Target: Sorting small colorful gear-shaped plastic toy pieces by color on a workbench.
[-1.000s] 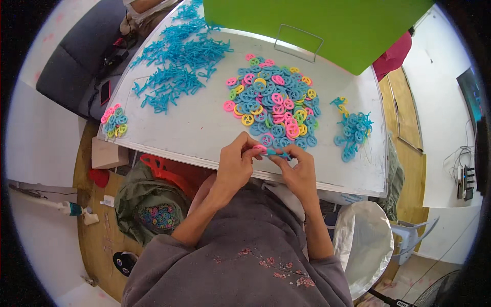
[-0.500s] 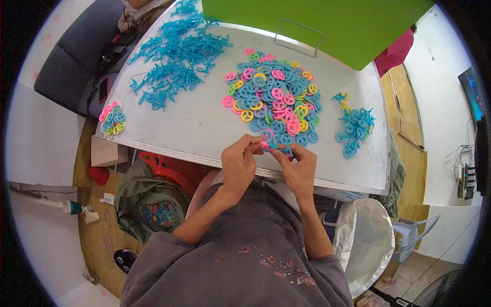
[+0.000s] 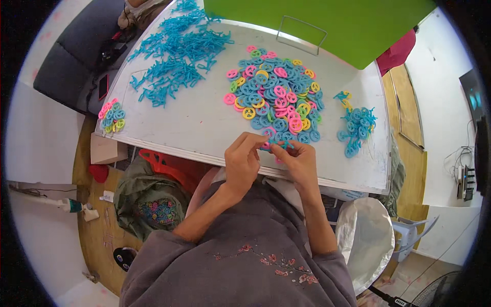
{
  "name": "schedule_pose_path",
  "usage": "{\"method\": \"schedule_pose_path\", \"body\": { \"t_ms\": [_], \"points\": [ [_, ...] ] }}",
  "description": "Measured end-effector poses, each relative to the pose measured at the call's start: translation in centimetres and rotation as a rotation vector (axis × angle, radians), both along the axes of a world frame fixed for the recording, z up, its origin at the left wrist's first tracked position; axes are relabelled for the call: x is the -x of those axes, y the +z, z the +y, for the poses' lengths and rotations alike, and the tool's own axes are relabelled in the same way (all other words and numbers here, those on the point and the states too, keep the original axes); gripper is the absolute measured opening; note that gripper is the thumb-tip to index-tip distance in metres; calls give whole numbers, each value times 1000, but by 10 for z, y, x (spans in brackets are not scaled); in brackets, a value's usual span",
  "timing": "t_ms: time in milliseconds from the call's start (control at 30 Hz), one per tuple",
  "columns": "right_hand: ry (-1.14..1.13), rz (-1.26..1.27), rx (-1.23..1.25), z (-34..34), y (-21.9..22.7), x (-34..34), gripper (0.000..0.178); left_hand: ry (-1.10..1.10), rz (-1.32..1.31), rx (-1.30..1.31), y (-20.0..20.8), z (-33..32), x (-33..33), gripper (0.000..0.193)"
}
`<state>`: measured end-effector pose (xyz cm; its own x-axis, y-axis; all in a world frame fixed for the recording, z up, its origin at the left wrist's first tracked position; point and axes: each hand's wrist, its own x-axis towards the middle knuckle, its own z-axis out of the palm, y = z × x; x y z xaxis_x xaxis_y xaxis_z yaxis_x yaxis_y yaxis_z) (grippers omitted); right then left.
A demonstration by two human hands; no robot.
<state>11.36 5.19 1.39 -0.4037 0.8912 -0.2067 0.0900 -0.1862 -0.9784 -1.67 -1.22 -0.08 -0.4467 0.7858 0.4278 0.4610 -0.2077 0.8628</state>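
Note:
My two hands meet at the near edge of the white table, fingertips pinched close together. Between the fingers of my left hand (image 3: 242, 159) is a small pink plastic wheel (image 3: 265, 146), mostly covered. My right hand (image 3: 298, 162) pinches a blue forked plastic piece (image 3: 287, 145), whose prongs show past the thumb. The two parts touch or nearly touch; fingers hide how they meet. Just beyond lies a heap of spoked plastic wheels (image 3: 276, 94) in blue, pink, yellow and green.
Loose blue forked pieces (image 3: 179, 59) cover the table's far left. Joined blue pieces with wheels (image 3: 356, 128) lie at right. A small wheel stack (image 3: 112, 116) sits at the left corner. A green board (image 3: 327, 30) stands at the back. Below left is a sack of colourful parts (image 3: 156, 211).
My fingertips have closed in tighter, covering more of the pink wheel, and the right hand has shifted slightly. The heaps look the same; the whole view has moved a little.

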Motion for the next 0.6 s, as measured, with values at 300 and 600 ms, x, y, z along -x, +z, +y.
{"method": "schedule_pose_path", "body": {
  "t_ms": [300, 600],
  "points": [
    [-68, -181, -188, -7, 5, 6, 14, 38, -37, 32, 7, 3, 2, 17],
    [61, -171, -455, 0, 4, -2, 16, -119, -428, 107, 10, 1, 10, 8]
  ]
}}
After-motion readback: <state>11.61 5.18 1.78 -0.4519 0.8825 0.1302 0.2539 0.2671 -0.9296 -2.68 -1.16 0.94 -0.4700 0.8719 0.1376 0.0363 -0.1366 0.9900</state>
